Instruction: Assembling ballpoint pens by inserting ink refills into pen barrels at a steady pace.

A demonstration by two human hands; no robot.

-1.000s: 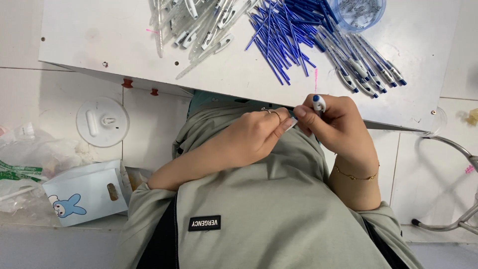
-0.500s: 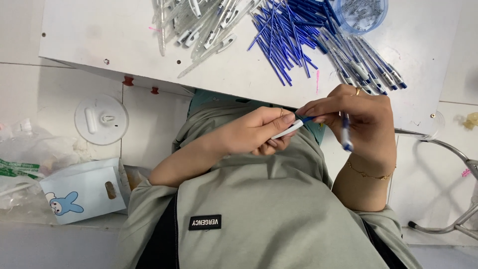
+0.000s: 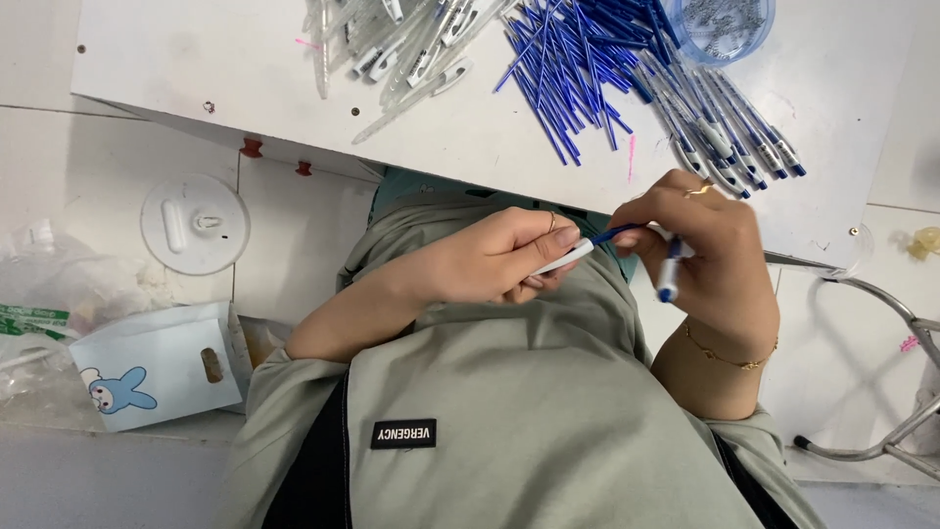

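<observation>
A white worktable stretched across the top of the view, over a pale tiled floor, and it carried a loose heap of blue ink refills, a pile of clear pen barrels, a row of assembled pens and a blue plastic tub at the far edge. Below the table edge, above the lap of a grey-green top, the left hand was curled shut around a white pen barrel, thumb and forefinger pinching it near its tip. The right hand sat just beside it, fingers pinched on a thin blue refill whose end met the barrel's mouth, while a blue-and-white pen cap piece was tucked under the same fingers. Down on the floor to the left stood a small carton with a blue rabbit.
</observation>
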